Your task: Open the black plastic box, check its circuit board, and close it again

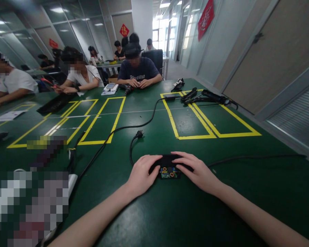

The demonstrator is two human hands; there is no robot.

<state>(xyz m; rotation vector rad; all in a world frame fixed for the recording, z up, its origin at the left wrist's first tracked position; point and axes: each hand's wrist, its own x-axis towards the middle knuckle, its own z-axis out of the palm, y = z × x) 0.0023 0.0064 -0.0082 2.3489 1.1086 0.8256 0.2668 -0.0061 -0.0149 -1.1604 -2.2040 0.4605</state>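
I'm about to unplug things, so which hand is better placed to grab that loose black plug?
Probably the left. The left hand rests on the near-left end of the black box, and the plug lies just beyond it; the right hand is farther off.

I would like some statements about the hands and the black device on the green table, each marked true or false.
1. Both hands rest on the black device. True: the left hand and right hand cover its two sides.
2. The device is fully closed. False: a circuit board shows at its near edge.
3. A loose power plug lies on the table beyond the hands. True.
4. The yellow tape rectangles are red. False: they are yellow.
5. The left hand holds a screwdriver. False: it holds no tool.
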